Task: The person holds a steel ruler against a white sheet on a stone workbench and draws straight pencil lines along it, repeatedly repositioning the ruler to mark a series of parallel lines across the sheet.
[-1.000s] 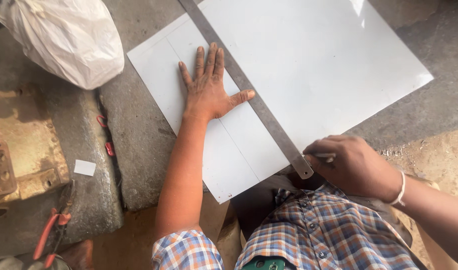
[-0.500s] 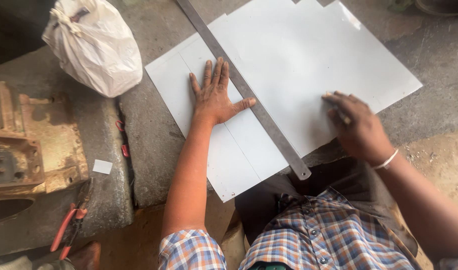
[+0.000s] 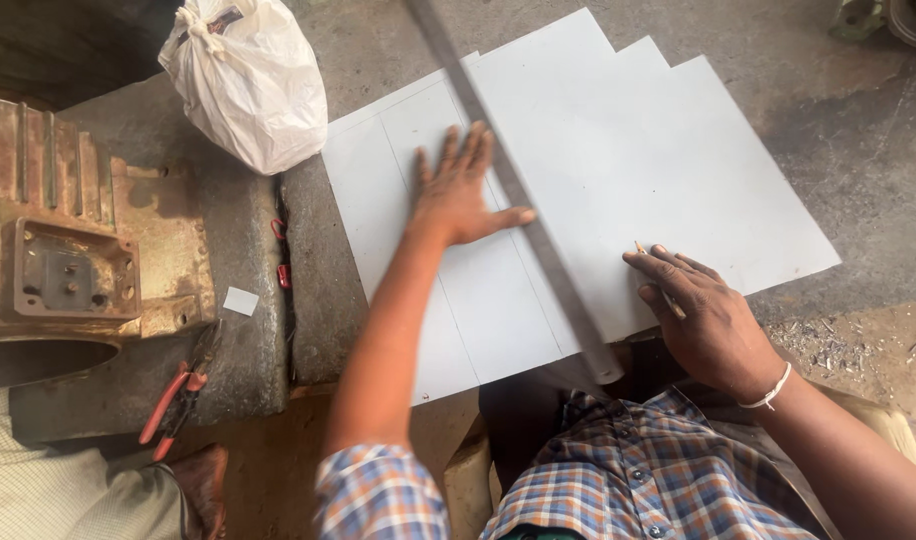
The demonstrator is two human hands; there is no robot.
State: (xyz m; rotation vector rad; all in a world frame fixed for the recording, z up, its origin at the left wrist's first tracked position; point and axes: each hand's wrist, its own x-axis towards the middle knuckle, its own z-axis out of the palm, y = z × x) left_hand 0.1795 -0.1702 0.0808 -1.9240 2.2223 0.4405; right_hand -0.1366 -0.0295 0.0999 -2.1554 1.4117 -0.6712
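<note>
Head view: one flat white metal sheet (image 3: 618,150), one long grey steel ruler (image 3: 518,195) (blurred); left hand (image 3: 458,195) spread flat, right hand (image 3: 703,315) pinching one thin pencil (image 3: 646,256).

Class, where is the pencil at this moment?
The pencil is in the right hand, resting on the white sheet just right of the metal ruler.

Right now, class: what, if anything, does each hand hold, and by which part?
The right hand grips a pencil along its shaft. The left hand holds nothing; it presses flat on the white sheet beside the metal ruler.
</note>
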